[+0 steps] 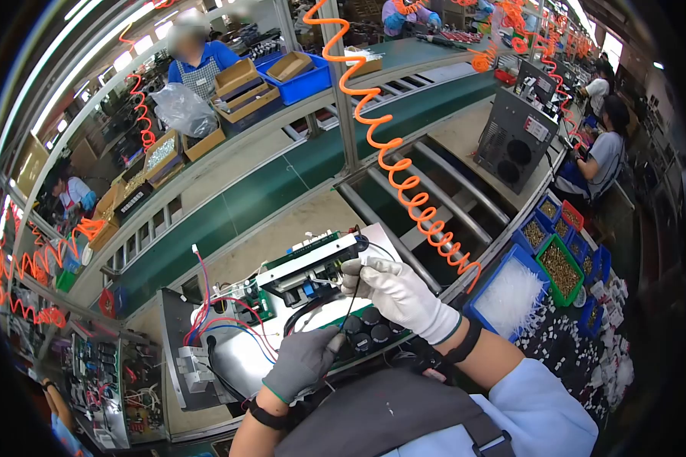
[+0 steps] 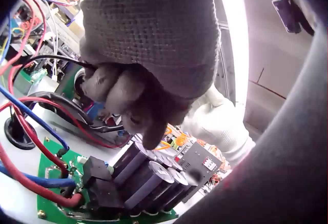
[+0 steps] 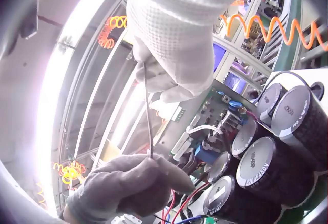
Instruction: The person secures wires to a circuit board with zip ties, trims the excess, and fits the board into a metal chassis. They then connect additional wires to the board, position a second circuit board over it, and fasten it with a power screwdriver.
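Note:
A thin black wire (image 3: 148,116) runs taut between my two gloved hands, above the opened electrical unit. My left hand (image 1: 305,364), in a grey glove, pinches its lower end between thumb and fingers. Higher up and to the right, my white-gloved right hand (image 1: 405,298) pinches the other end in its fingertips. Beneath the hands stand several large black capacitors (image 3: 254,161) on a green circuit board (image 2: 66,183). Behind them rises a circuit module with a pale metal plate (image 1: 312,262). Red and blue wires (image 2: 36,183) loop across the unit's white metal base (image 1: 240,367) on the left.
An orange coiled air hose (image 1: 404,179) hangs just beyond the unit, over the metal rollers (image 1: 465,186). At right are a blue bin of white ties (image 1: 511,295) and a green bin of screws (image 1: 560,270). A grey machine (image 1: 515,139) stands farther back.

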Demonstrator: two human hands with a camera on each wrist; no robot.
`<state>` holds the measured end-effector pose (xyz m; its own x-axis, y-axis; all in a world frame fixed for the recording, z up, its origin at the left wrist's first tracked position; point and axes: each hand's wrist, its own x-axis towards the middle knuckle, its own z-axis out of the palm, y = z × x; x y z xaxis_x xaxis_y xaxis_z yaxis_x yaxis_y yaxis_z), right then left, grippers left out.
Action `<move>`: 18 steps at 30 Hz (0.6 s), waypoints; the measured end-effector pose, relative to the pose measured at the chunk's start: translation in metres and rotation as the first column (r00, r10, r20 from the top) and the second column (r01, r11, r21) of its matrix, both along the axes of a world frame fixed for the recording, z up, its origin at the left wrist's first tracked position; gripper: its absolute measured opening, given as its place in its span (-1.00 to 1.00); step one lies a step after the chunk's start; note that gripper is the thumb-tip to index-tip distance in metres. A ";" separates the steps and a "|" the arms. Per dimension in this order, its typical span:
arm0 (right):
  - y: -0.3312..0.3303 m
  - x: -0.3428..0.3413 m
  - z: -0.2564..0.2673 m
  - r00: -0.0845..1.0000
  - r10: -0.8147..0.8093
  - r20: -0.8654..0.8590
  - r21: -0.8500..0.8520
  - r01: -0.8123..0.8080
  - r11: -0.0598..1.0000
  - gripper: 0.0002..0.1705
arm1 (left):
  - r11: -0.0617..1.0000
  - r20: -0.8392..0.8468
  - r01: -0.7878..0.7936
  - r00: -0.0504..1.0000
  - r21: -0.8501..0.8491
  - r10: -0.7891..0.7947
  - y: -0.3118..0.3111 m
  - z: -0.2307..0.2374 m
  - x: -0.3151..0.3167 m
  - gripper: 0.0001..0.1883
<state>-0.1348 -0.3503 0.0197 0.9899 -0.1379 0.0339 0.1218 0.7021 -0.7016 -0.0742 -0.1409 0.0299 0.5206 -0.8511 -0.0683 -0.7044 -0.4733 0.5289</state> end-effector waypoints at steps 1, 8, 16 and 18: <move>0.000 -0.002 0.001 1.000 -0.005 -0.012 0.040 0.006 0.999 -0.71 | 1.000 -0.004 0.004 1.000 0.007 -0.004 0.001 0.002 0.002 -0.73; -0.015 0.008 0.020 0.984 -0.131 -0.119 -0.145 0.113 0.983 -0.79 | 0.996 -0.161 0.033 0.986 -0.079 -0.046 0.011 0.007 0.023 -0.70; -0.006 0.019 0.001 0.907 -0.044 -0.419 -0.775 -0.332 0.537 -0.76 | 0.911 0.237 -0.052 0.958 -0.409 0.160 -0.048 0.006 0.028 -0.84; -0.005 0.012 -0.015 0.938 0.009 -0.346 -0.671 -0.254 0.696 -0.75 | 0.893 0.144 -0.068 0.979 -0.445 0.146 -0.048 0.002 0.028 -0.84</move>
